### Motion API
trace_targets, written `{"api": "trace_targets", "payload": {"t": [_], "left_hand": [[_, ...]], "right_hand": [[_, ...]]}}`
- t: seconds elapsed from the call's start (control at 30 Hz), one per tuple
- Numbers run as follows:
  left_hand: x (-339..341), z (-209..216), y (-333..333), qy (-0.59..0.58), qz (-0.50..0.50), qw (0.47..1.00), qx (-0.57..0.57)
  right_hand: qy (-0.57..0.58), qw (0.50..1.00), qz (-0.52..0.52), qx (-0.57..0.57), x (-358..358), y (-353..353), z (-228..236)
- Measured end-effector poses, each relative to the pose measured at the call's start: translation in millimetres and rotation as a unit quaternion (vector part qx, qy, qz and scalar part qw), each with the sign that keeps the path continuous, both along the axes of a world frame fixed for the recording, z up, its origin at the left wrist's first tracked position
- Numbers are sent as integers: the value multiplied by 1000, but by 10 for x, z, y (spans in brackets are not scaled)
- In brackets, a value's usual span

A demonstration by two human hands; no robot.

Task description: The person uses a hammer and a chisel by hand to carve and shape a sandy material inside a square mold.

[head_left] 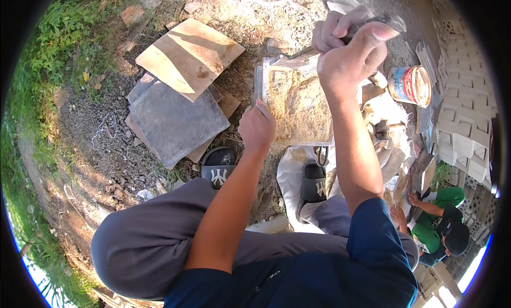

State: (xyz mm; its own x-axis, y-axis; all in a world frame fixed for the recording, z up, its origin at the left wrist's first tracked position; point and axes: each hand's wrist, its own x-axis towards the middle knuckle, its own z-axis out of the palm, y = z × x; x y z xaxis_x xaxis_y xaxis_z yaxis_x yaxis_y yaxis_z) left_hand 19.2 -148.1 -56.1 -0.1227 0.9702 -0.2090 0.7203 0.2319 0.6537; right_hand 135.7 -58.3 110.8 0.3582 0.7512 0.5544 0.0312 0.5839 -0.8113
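In front of me lies a boxy block (298,105) with a rough, yellowish, crusted top. My left hand (257,126) is closed on the edge of a thin grey tile (258,84) standing upright along the block's left side. Raised above the block's far right corner, my right hand (353,52) grips the dark handle of a trowel-like hand tool (395,23). A thin bent metal neck runs left from that fist over the far edge of the block. My fingers hide most of the tool, so its exact kind is unclear.
Left of the block, a tan square tile (191,58) overlaps a dark grey tile (178,119) on a loose stack. A printed bucket (410,86) stands right, near crumpled sacking (386,121). Stacked pale blocks (463,100) line the right side. A co-worker in green (439,217) works at lower right.
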Motion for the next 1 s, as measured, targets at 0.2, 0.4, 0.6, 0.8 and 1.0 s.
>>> {"api": "trace_targets", "payload": {"t": [0.2,0.4,0.6,0.8,1.0], "left_hand": [[16,21,-4,11,2,1000,-7],[52,17,-28,1,3,1000,-4],[17,-11,19,9,-1,1000,-10],[5,-5,-20,4,-2,1000,-9],[38,53,0,10,-17,999,-44]], "right_hand": [[-55,998,-20,-24,-57,63,-58],[-46,999,-5,16,0,117,-212],[-69,996,-47,16,-72,58,193],[-57,981,-181,38,-213,37,245],[-285,864,-400,112,-177,120,-7]]}}
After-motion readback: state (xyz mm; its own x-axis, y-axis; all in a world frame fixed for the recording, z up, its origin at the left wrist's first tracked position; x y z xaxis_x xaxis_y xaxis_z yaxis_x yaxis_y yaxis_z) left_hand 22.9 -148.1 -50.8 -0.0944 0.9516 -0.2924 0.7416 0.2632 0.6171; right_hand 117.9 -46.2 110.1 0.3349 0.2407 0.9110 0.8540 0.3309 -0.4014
